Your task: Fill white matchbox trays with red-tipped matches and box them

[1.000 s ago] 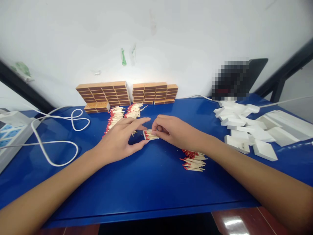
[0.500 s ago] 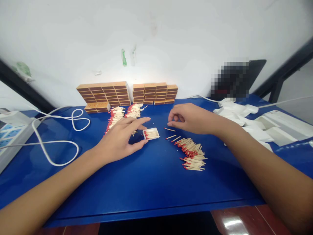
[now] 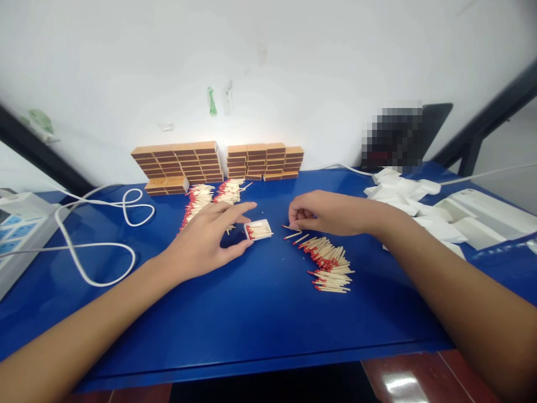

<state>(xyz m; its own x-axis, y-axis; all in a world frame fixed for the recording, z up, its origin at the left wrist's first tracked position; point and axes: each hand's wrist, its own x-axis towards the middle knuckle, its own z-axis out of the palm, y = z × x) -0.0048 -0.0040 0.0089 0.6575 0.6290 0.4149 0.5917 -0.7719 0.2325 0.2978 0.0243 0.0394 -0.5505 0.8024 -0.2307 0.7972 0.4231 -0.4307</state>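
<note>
A small white matchbox tray (image 3: pixel 263 235), partly filled with red-tipped matches, lies on the blue table. My left hand (image 3: pixel 213 238) reaches round its left end, thumb at the near corner and a finger at the far corner, the index finger stretched above. My right hand (image 3: pixel 314 211) is curled, fingertips pinched down at a single match (image 3: pixel 286 226) on the table. Two loose matches (image 3: pixel 296 235) lie just in front of it, beside a spread pile of matches (image 3: pixel 329 260). More matches (image 3: pixel 199 198) lie in heaps behind my left hand, which covers part of them.
Stacked matchboxes (image 3: pixel 178 162) and a second stack (image 3: pixel 265 161) stand against the wall. White cable (image 3: pixel 75 246) loops on the left near a power strip (image 3: pixel 20 235). Crumpled white paper (image 3: pixel 403 190) and a white box (image 3: pixel 490 218) lie right, before a dark panel (image 3: pixel 434 134).
My right hand has come down and slightly nearer, its fingertips now at the single match that it hovered behind. My left hand and the tray stay in place.
</note>
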